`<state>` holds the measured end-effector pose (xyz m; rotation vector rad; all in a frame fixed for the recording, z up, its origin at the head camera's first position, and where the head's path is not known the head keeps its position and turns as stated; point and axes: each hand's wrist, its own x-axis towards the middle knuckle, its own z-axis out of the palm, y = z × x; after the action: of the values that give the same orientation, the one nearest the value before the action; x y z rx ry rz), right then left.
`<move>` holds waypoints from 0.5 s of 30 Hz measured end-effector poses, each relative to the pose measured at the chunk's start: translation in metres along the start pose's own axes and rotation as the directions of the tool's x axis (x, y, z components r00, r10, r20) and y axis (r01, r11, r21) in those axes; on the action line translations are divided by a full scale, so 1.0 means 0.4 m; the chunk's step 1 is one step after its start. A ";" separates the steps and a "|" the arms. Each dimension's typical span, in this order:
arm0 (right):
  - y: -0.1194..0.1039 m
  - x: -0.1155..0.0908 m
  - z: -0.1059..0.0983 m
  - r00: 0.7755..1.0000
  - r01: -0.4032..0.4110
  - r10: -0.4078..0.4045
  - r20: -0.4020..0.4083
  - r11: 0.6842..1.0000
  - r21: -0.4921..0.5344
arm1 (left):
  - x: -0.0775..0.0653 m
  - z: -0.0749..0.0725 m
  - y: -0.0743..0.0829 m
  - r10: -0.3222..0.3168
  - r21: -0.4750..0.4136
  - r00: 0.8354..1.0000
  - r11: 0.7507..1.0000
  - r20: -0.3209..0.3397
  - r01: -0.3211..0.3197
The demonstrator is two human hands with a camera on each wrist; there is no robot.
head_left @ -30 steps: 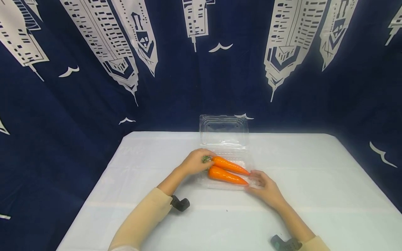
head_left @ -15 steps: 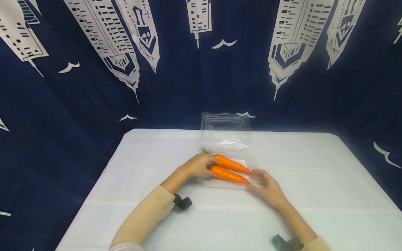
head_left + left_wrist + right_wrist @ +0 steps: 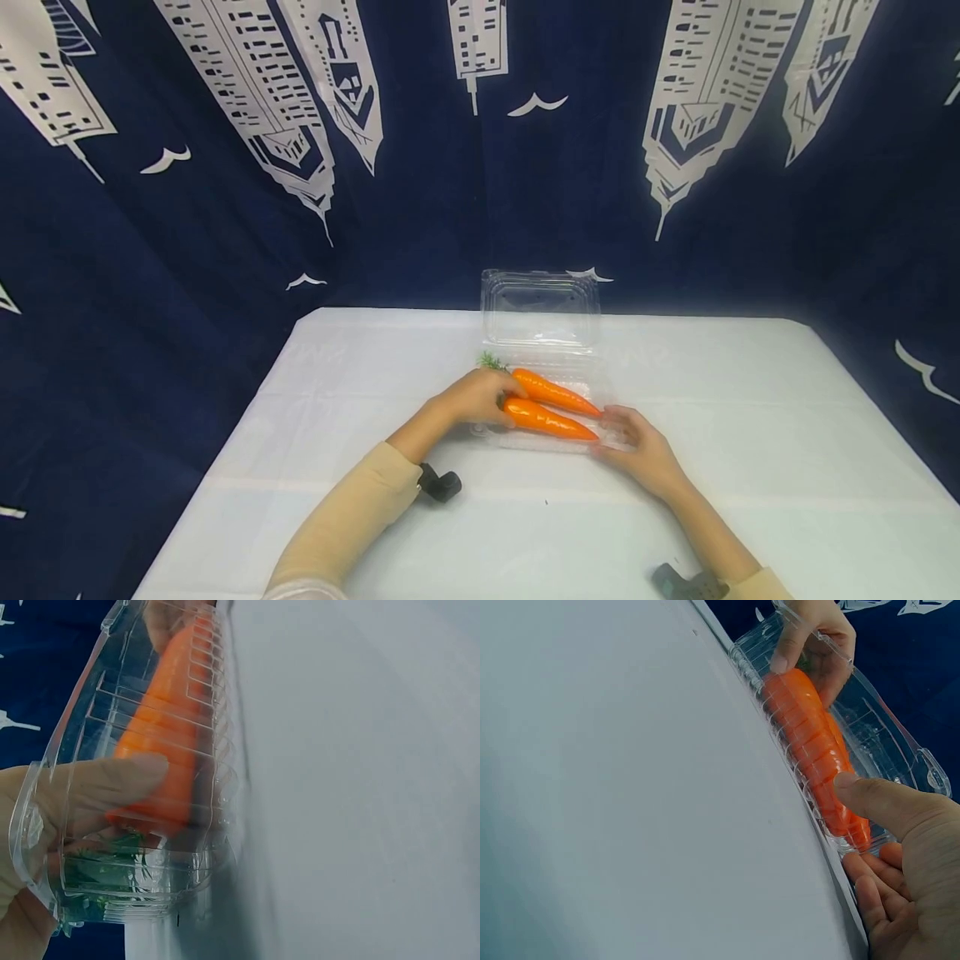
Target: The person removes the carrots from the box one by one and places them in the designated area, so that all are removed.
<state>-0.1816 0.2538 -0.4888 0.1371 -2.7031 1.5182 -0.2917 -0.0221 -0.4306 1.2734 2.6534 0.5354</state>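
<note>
Two orange carrots with green tops lie side by side in a clear plastic clamshell container, tips toward the right. My left hand reaches in from the left and grips the near carrot at its leafy end, thumb on the near side. The far carrot lies against those fingers, its green leaves showing behind the hand. My right hand holds the container's right end, near the carrot tips. In the right wrist view its thumb lies along the near wall, with fingers curled at the end.
The container's hinged lid stands raised at the back. A white cloth-covered table spreads around it, with a dark blue printed curtain behind. Black wrist cameras are strapped to both forearms.
My left hand has shifted from the far carrot's leafy end to the near carrot's, exposing the far one's leaves. The right hand stays at the container's end. The head view has shifted slightly.
</note>
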 end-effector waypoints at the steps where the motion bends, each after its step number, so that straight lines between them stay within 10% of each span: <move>1: 0.000 -0.001 0.000 1.000 -0.002 0.002 0.000 1.000 0.001 | 0.002 0.001 0.001 -0.003 -0.001 1.000 1.000 0.008 0.003; 15: -0.003 -0.004 -0.006 1.000 0.003 -0.003 0.006 1.000 0.009 | 0.002 -0.009 0.013 -0.008 0.006 1.000 1.000 0.023 0.008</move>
<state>-0.1799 0.2555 -0.4867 0.1461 -2.7000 1.5314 -0.2894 -0.0195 -0.4254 1.2618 2.6425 0.5087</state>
